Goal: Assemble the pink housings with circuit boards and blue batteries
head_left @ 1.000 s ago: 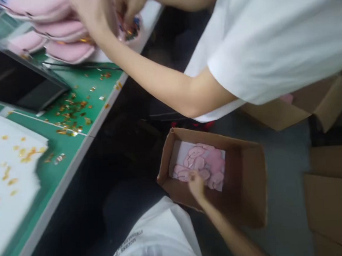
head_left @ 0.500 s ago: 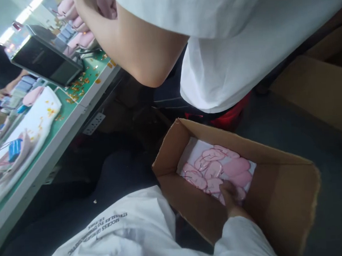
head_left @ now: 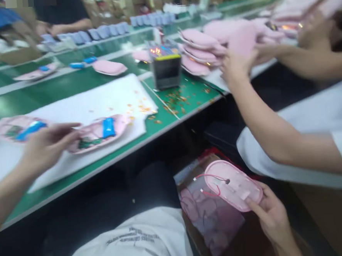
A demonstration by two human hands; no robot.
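Observation:
My right hand [head_left: 270,214] grips a pink oval shell [head_left: 232,184] with a thin red wire, lifted over the cardboard box [head_left: 214,218] that holds more pink shells. My left hand [head_left: 46,145] hovers over the white sheet [head_left: 99,97], fingers stretched toward a pink shell with a blue battery and green board [head_left: 100,132]. Another such piece [head_left: 17,127] lies further left.
A co-worker in a white shirt [head_left: 310,135] stands at my right, a hand [head_left: 237,68] reaching to stacked pink pads [head_left: 200,45]. A dark box-shaped device [head_left: 166,68] sits on the green bench [head_left: 55,86] among gold scraps [head_left: 178,100]. Other people work across the bench.
My right hand has lifted a pink shell out of the box. The view swung up to the bench, and my left hand came into view over the white sheet.

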